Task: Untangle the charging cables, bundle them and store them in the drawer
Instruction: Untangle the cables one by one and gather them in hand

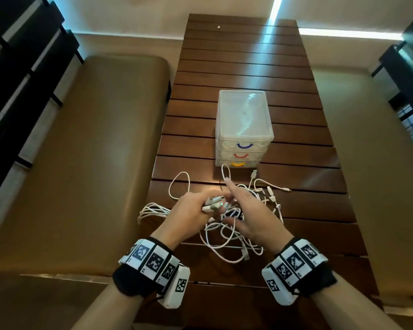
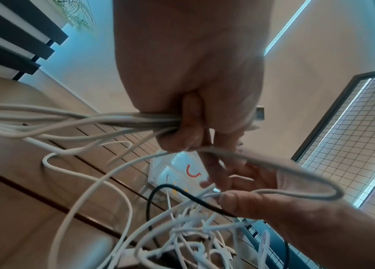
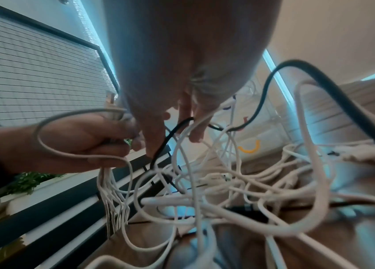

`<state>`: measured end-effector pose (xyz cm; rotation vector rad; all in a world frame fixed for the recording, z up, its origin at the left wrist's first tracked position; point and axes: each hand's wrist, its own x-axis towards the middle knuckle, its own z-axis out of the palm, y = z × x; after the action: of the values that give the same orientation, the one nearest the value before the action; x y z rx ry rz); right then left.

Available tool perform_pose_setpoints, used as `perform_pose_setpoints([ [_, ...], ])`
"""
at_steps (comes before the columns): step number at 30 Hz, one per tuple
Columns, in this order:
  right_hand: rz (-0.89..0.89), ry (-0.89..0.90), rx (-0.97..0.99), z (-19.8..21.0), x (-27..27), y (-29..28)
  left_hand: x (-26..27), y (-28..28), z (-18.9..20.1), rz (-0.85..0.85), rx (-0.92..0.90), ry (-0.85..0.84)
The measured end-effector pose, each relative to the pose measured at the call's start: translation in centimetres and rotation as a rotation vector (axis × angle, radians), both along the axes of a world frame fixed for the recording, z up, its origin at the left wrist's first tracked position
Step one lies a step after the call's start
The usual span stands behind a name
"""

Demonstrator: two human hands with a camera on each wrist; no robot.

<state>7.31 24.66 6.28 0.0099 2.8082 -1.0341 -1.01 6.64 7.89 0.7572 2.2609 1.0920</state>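
A tangle of white charging cables [image 1: 231,234] with a black cable [image 3: 319,81] through it lies on the near part of the wooden slatted table [image 1: 248,55]. My left hand [image 1: 210,206] grips a bunch of white cable ends [image 2: 135,118], and their plugs stick out past its fingers. My right hand [image 1: 234,201] is just to the right over the tangle, with fingers spread and straight and strands running between them [image 3: 181,123]. A clear plastic drawer unit [image 1: 243,129] stands behind the tangle, its blue, red and yellow-handled drawers closed.
A tan padded bench [image 1: 93,151] runs along the table's left side. Dark slatted furniture [image 1: 22,79] stands at the far left, with more at the right edge. Cable loops spill over the table's left edge [image 1: 150,210]. Bare table stretches beyond the drawer unit.
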Motion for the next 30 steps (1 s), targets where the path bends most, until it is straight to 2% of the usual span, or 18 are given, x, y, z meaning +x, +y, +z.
perform_pose_setpoints([
  [4, -0.038, 0.123, 0.115, -0.4, 1.4, 0.6, 0.7, -0.7, -1.3, 0.034, -0.043, 0.019],
  [8, -0.155, 0.323, 0.144, 0.7, 3.6, 2.4, 0.7, -1.4, -2.0, 0.075, -0.074, 0.036],
  [9, -0.165, 0.314, 0.125, 1.2, 4.1, 2.7, 0.7, -1.6, -2.0, 0.072, -0.078, 0.037],
  [13, -0.239, 0.053, -0.129, 3.1, 4.3, 3.9, 0.3, -1.6, -2.3, 0.113, -0.094, 0.018],
  [16, -0.143, -0.01, -0.085, 5.8, 2.7, 5.3, -0.1, -1.3, -2.1, 0.157, -0.056, 0.034],
  [17, -0.159, 0.071, -0.088, 6.8, 2.2, 5.4, -0.1, -1.3, -1.9, 0.173, -0.019, 0.043],
  [19, -0.339, 0.438, -0.15, 7.7, 1.5, 5.1, -0.2, -1.4, -1.5, 0.225, 0.052, 0.057],
  [20, -0.41, 0.564, -0.182, 7.4, 1.1, 4.8, -0.3, -1.5, -1.4, 0.262, 0.076, 0.056],
  [21, -0.414, 0.58, -0.189, 7.1, 0.8, 4.2, -0.3, -1.6, -1.3, 0.295, 0.095, 0.05],
  [24, -0.213, 0.204, -0.047, 5.1, 0.4, 2.8, -0.4, -1.7, -1.1, 0.33, 0.122, 0.045],
  [27, -0.325, 0.294, -0.193, 4.6, -0.1, 3.1, -0.2, -1.8, -0.8, 0.356, 0.152, 0.079],
  [30, -0.229, 0.28, -0.275, 4.6, -0.8, 1.7, -0.1, -1.8, -0.9, 0.395, 0.177, 0.078],
])
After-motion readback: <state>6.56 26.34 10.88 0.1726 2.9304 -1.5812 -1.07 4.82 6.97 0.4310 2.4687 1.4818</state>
